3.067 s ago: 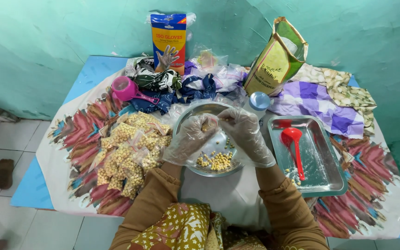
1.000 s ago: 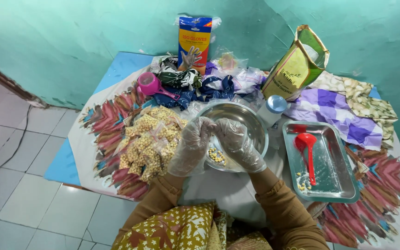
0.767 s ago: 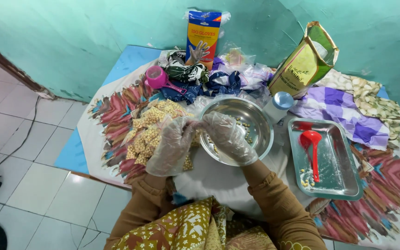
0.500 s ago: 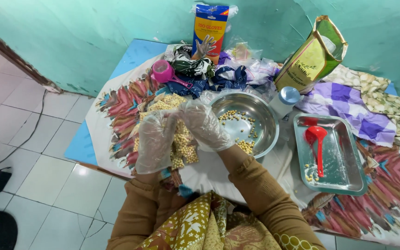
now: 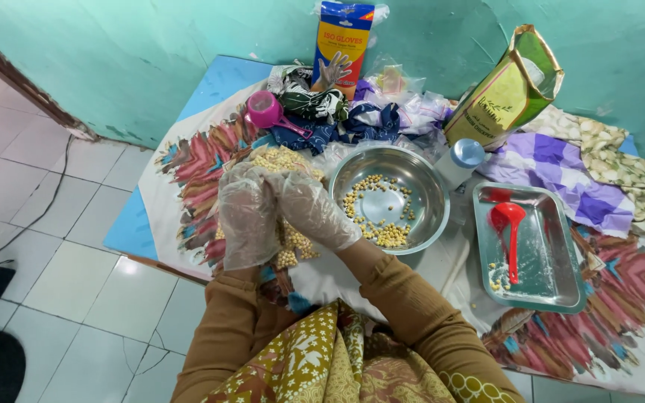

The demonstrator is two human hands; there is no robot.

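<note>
Both my hands wear loose clear plastic gloves. My left hand [image 5: 246,218] and my right hand [image 5: 313,210] meet fingertip to fingertip over a pile of small clear bags of yellow kernels [image 5: 281,158], left of a round steel bowl [image 5: 427,186]. Their fingers curl together around one small bag of kernels [image 5: 293,245], which the gloves mostly hide. Loose yellow kernels [image 5: 384,233] lie scattered in the bottom of the bowl.
A steel tray [image 5: 554,277] holding a red spoon [image 5: 509,222] sits to the right of the bowl. Behind are a pink scoop [image 5: 266,112], a blue glove packet [image 5: 341,45], a green-gold bag [image 5: 505,93], a white bottle [image 5: 463,160] and folded cloths [image 5: 554,168]. The table's left edge drops to the tiled floor.
My hands have left the bowl and moved left, over the pile of bags. The view has swung left with them, and the bowl's kernels now show.
</note>
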